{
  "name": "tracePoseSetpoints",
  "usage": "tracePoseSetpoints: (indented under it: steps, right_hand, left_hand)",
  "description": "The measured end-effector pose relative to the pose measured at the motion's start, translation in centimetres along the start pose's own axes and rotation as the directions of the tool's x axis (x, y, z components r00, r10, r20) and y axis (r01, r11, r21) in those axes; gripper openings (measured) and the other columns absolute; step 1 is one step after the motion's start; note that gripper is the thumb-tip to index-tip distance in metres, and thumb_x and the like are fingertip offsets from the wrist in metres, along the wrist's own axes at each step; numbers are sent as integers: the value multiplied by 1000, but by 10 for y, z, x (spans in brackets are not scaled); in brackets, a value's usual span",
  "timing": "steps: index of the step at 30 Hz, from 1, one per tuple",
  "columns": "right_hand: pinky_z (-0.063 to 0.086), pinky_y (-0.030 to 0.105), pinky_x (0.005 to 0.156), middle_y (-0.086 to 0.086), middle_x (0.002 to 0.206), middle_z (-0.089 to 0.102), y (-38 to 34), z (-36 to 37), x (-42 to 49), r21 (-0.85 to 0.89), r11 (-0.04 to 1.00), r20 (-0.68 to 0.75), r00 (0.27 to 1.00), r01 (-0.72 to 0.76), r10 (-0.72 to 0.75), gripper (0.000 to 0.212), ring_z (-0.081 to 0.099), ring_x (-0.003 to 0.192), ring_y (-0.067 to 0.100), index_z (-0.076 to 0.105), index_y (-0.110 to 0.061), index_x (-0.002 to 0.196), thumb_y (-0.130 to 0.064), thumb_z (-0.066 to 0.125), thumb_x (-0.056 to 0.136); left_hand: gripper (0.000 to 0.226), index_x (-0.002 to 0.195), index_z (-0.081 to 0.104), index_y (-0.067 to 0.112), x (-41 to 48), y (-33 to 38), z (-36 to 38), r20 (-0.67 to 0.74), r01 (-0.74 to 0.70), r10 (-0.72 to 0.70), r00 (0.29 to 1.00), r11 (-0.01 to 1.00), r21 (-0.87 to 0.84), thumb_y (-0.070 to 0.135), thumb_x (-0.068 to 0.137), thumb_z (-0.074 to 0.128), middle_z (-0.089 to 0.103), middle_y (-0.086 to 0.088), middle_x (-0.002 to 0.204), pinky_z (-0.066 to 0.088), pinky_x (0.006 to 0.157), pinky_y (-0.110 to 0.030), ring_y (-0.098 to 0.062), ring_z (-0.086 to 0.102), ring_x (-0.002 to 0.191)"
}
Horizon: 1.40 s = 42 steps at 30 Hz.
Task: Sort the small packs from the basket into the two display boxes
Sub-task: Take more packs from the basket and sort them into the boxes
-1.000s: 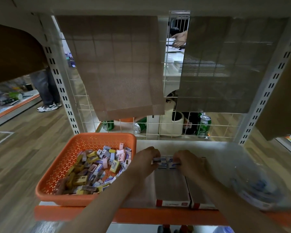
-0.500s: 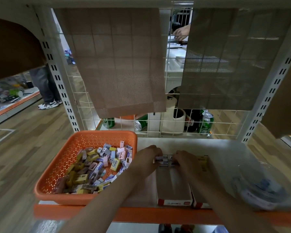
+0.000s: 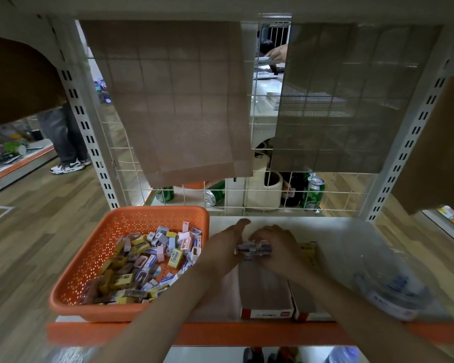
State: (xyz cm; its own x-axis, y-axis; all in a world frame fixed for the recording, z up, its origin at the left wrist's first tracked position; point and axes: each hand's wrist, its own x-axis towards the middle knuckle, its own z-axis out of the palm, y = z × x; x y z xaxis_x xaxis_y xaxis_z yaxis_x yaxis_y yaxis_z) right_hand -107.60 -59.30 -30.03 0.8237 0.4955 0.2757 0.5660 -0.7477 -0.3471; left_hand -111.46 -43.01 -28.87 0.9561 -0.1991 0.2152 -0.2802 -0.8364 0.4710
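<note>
While row of small packs (image 3: 254,250) sits at far end of left display box (image 3: 265,294), squaring likely goes best by pushing both ends inward evenly, packs upright, flush to far wall. Pose: left hand (image 3: 226,247) flat, fingers straight, pressing row's left end; right hand (image 3: 278,247) curled over right end. Just right, right display box (image 3: 309,302); at left, orange basket (image 3: 131,314) of loose packs (image 3: 147,263).

a white shelf (image 3: 338,229) with an orange front edge carries an orange basket (image 3: 157,210) just left of the left hand (image 3: 226,247). one display box (image 3: 265,292) lies nearer than both hands, a second display box (image 3: 306,302) just beside it. a clear plastic bag (image 3: 383,279) lies right of the right hand (image 3: 278,244).
</note>
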Motion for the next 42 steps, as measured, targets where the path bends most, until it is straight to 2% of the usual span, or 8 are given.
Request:
tracePoseSetpoints:
  steps: [5,9,11,20,24,29,36,42]
  right_hand:
    - [42,32,86,-4,99,65,-11,-17,-7,51,998,46,998,40,-42,23,54,98,16,70,-20,99,-27,72,78]
    - [39,28,78,-20,81,52,-10,-28,-15,49,998,29,999,38,-40,18,53,93,16,71,-17,96,-23,72,79]
    - [40,29,78,-9,89,63,-1,-37,-21,16,999,18,999,34,-35,19,54,92,17,71,-16,95,-22,73,77]
    - [49,38,74,2,82,70,93,-112,-91,-97,966,-242,947,-239,210,19,63,84,28,70,-14,80,-10,81,65]
    - [37,32,74,-1,87,68,118,-131,-119,-179,901,-243,906,-394,348,13,59,94,25,69,-19,82,-18,76,72]
    - [28,29,74,-6,95,67,127,-132,-127,-201,877,-192,896,-435,401,18,56,101,20,68,-23,94,-25,74,77]
    - [37,27,74,-3,90,69,109,-125,-105,-110,938,-240,925,-328,295,16,60,94,21,68,-19,88,-12,74,75]
    - [42,28,79,-4,91,67,46,-93,-61,24,994,-223,969,-107,110,18,60,89,16,69,-16,91,-7,73,76]
  left_hand:
    - [79,147,20,29,-2,11,0,20,11,-10,1000,999,-35,18,83,66,61,-1,110,46,84,-26,-18,60,99]
    - [78,146,21,31,-3,19,0,27,-11,12,1000,999,-36,20,83,66,59,2,112,49,86,-26,-15,60,101]
    - [75,145,24,31,-5,22,-1,38,-32,31,999,999,8,21,84,65,57,4,117,49,84,-24,-13,59,101]
    - [44,130,44,29,-4,39,1,27,-73,71,997,991,111,26,90,59,55,7,119,44,80,-19,-9,55,105]
    - [42,132,43,27,-4,52,7,44,-95,90,995,986,139,25,92,55,55,6,121,46,89,-24,-11,54,111]
    - [45,135,39,29,-4,61,8,40,-105,100,994,982,159,25,93,55,53,8,125,44,89,-22,-10,53,113]
    - [42,132,44,28,-3,58,0,29,-105,101,994,980,168,26,92,55,57,8,121,45,86,-22,-9,56,108]
    - [38,128,51,25,-14,41,-24,-15,-71,75,997,984,164,24,90,57,60,5,117,45,84,-22,-12,58,103]
